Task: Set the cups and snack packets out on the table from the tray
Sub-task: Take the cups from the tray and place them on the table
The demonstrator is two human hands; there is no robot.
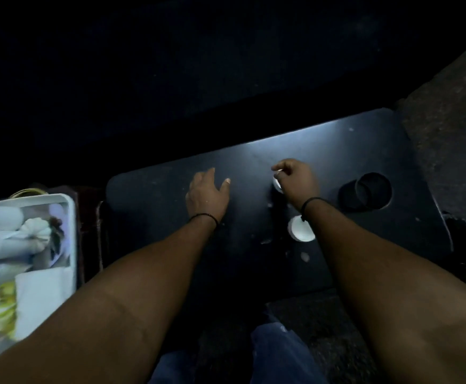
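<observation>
A small white cup (277, 184) stands on the dark table (157, 217), mostly hidden by the right hand (295, 181), whose fingertips pinch its rim. A 2nd white cup (301, 228) sits nearer, under that wrist. The left hand (207, 195) hovers spread and empty over bare tabletop. A round cup-holder hole (367, 192) lies right. The white tray (69, 217) of blurred packets (2, 303) sits beyond the table's left edge.

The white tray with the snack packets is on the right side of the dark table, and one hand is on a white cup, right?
Not quite. The head view shows the white tray left of the dark table, not right. The right hand is on a white cup.
</observation>
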